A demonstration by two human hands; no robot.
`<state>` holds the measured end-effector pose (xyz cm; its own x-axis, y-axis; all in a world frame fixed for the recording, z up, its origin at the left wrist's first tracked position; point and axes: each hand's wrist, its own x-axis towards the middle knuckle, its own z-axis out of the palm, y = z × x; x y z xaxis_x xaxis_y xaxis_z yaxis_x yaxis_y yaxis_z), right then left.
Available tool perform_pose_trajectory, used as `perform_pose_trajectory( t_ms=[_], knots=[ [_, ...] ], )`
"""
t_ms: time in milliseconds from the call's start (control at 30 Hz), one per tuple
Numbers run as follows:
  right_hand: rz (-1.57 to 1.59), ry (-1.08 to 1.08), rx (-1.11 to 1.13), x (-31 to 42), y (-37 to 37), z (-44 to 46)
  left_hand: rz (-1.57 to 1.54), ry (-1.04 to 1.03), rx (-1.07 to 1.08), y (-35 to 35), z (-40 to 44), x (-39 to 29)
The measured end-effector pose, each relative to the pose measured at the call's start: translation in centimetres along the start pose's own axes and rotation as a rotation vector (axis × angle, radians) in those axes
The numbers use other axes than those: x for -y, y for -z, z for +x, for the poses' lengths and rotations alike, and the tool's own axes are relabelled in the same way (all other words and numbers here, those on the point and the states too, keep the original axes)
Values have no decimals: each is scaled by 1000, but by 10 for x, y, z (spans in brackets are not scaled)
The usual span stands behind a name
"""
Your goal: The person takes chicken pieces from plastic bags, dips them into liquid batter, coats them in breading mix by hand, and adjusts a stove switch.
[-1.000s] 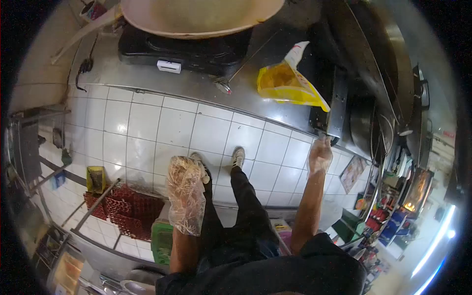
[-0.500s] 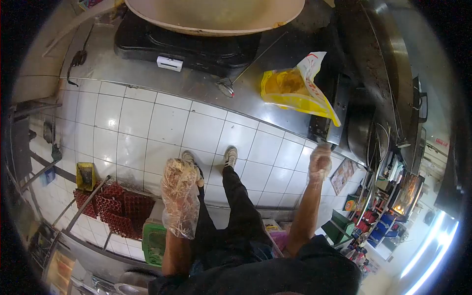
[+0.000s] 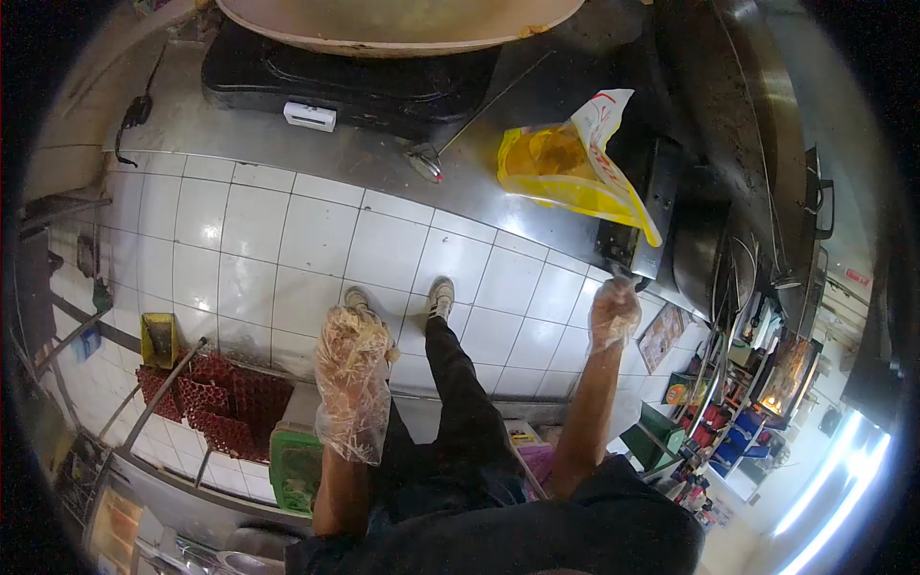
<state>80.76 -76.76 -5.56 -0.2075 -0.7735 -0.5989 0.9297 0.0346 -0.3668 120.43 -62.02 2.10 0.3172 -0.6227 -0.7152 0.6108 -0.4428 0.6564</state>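
My left hand (image 3: 353,369), inside a loose clear plastic glove smeared with crumbs, hangs over the floor in front of my legs. Its fingers look curled, and a small pale lump shows at its edge; what they hold, if anything, is hidden. My right hand (image 3: 614,311), also in a clear plastic glove, is closed at the front edge of the steel counter (image 3: 383,158). Its fingertips meet a black knob-like part (image 3: 628,275) there, but I cannot tell whether they grip it. Just beyond, an opened yellow and white plastic bag (image 3: 575,168) holds something yellow-orange.
A large pale pan (image 3: 402,29) sits on a black portable stove (image 3: 335,81). A long-handled ladle (image 3: 425,163) rests on the counter near its edge. To the right stands a dark wok (image 3: 700,240). Behind me are red mats (image 3: 225,402) and a green bin (image 3: 292,470).
The view has shifted slightly, so the counter things appear a little further left. My right hand stays by the counter edge, and my left hand keeps its curled shape.
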Motion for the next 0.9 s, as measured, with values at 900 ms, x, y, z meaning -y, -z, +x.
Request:
perform_pose_trajectory(
  t_ms=[900],
  knots=[
    [-460, 125, 146, 7, 23, 1, -262, -122, 5, -21, -12, 9]
  ],
)
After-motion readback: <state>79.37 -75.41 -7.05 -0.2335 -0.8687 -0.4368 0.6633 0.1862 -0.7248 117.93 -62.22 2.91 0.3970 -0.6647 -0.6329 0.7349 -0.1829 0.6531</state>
